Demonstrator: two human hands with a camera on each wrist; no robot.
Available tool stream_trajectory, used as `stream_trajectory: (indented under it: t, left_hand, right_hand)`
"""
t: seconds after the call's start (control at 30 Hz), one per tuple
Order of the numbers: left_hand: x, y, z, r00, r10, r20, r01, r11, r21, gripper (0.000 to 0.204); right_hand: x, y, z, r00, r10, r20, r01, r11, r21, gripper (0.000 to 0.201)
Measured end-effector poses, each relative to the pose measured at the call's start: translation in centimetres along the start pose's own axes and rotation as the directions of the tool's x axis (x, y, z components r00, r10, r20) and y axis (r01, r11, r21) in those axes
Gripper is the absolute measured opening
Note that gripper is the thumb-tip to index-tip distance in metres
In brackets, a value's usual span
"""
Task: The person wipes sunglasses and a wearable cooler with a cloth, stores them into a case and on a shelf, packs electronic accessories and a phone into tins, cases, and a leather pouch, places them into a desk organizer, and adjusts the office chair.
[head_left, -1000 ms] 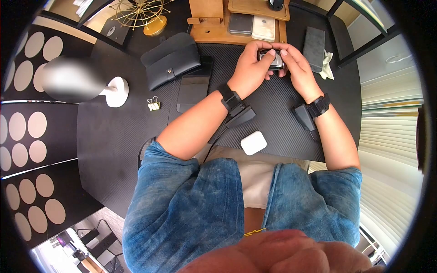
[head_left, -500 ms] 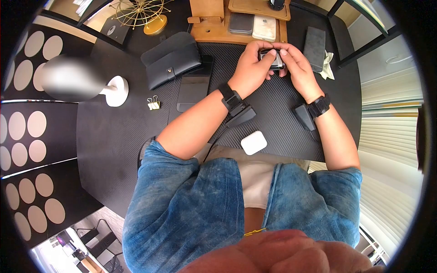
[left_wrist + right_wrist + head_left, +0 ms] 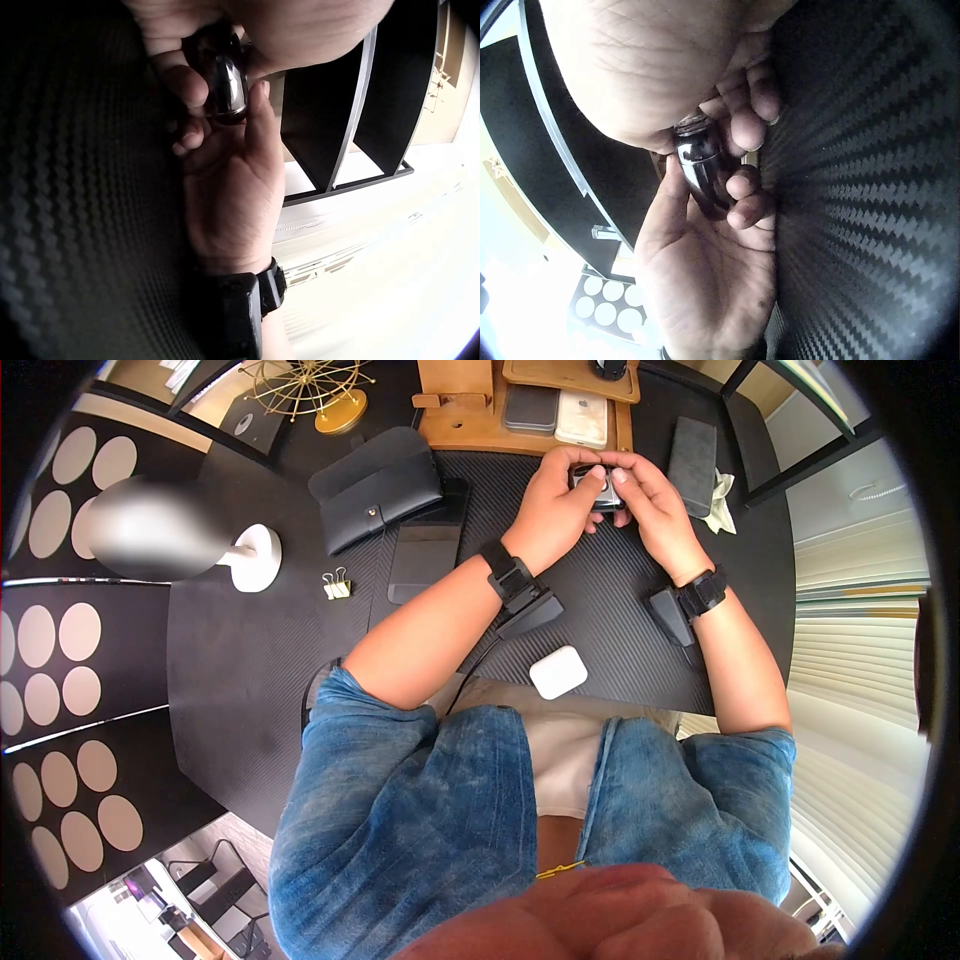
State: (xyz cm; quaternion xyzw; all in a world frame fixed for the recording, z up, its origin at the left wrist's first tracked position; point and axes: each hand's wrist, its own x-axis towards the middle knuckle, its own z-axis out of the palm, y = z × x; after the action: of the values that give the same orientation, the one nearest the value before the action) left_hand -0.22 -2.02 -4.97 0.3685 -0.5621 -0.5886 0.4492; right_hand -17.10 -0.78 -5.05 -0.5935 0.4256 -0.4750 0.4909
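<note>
Both hands meet over the far part of the black desk, holding a small glossy black-and-silver object shaped like a car key fob [image 3: 607, 501]. My left hand [image 3: 550, 515] grips its left side, thumb on the top face. On the other side, my right hand [image 3: 656, 510] holds it with the thumb along the near top edge and fingers curled behind. In the left wrist view the fob's [image 3: 232, 86] shiny rounded end shows between the fingers. The right wrist view shows its dark side [image 3: 703, 169] and a ringed metallic end partly hidden by the right palm.
A black wallet [image 3: 383, 495] overlaps a dark phone [image 3: 425, 560] on the left, near a binder clip [image 3: 337, 584]. A white earbud case [image 3: 558, 672] lies close to the body. Beyond the hands stands a wooden organizer [image 3: 460, 432]; a dark grey case [image 3: 692, 465] is at right.
</note>
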Motion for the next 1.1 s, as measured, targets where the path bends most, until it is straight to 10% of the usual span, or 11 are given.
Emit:
stream_trajectory:
  t: [1.1]
  left_hand:
    - [-0.21, 0.41, 0.15, 1.0, 0.016, -0.012, -0.016, 0.999, 0.043, 0.031]
  right_hand:
    - [-0.03, -0.18, -0.01, 1.0, -0.028, 0.012, 0.029, 0.997, -0.068, 0.033]
